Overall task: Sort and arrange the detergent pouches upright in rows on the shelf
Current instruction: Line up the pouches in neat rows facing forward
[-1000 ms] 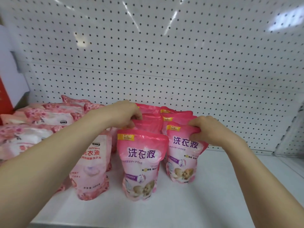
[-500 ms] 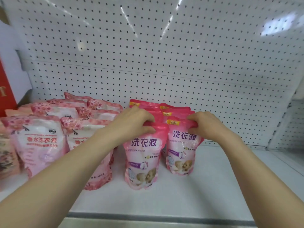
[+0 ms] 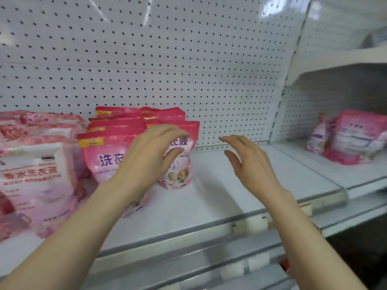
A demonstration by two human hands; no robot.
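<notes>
Two rows of bright pink detergent pouches (image 3: 104, 151) stand upright on the white shelf (image 3: 209, 197), reaching back to the pegboard. The right row's front pouch (image 3: 180, 174) shows a puppy picture. My left hand (image 3: 146, 162) hovers in front of these pouches with fingers spread and holds nothing. My right hand (image 3: 249, 162) is open in the air over bare shelf, right of the pouches. Paler floral pouches (image 3: 35, 181) stand at the left.
A white pegboard wall (image 3: 188, 70) backs the shelf. On the neighbouring shelf section at right lies a heap of pink pouches (image 3: 347, 139). The shelf's front rail (image 3: 209, 231) carries white price-tag holders. Another shelf hangs above at the right.
Both hands have let go of the front pouches' tops and pulled back, fingers now spread. The view has swung right, showing the neighbouring shelf section.
</notes>
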